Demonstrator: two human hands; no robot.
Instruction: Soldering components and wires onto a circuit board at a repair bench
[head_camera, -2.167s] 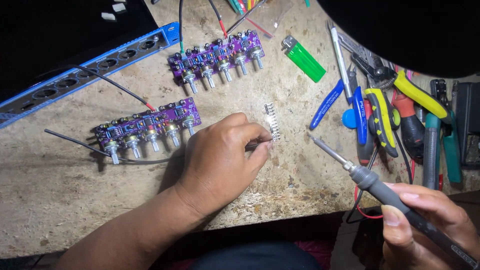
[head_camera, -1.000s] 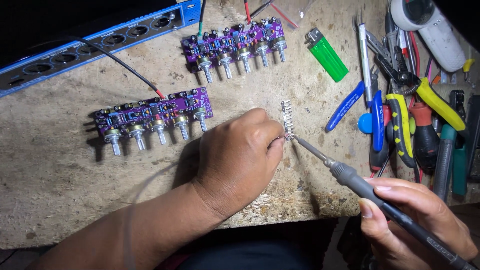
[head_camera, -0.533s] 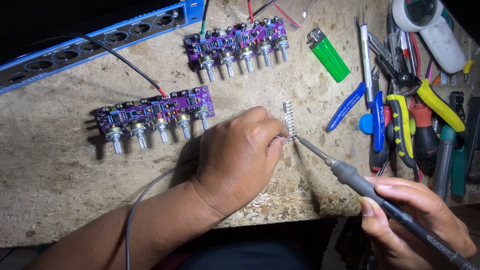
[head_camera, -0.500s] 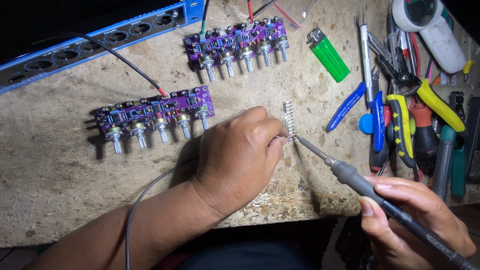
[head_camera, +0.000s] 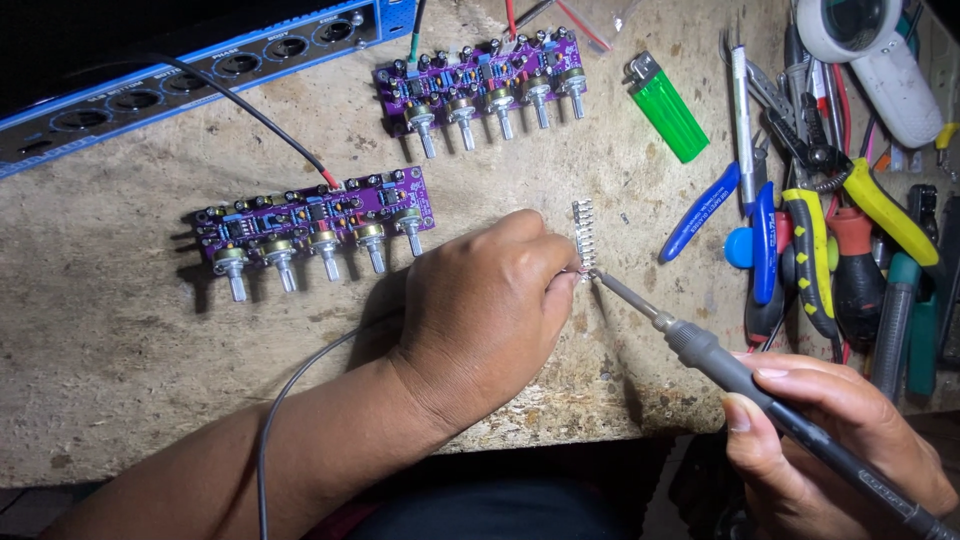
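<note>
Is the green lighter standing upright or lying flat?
Lying flat: the green lighter rests on its side on the workbench, metal cap toward the top left.

Purple circuit boards (head_camera: 315, 215), green lighter (head_camera: 668, 112), blue pliers (head_camera: 765, 240).

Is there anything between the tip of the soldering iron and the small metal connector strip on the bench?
Nothing visible. The soldering iron in the right hand has its tip at the connector strip, beside the left hand fingertips.

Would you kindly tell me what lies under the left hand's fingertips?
The left hand pinches the lower end of a small silver pin strip, met by the grey soldering iron's tip. Whatever wire it holds there is covered.
</note>
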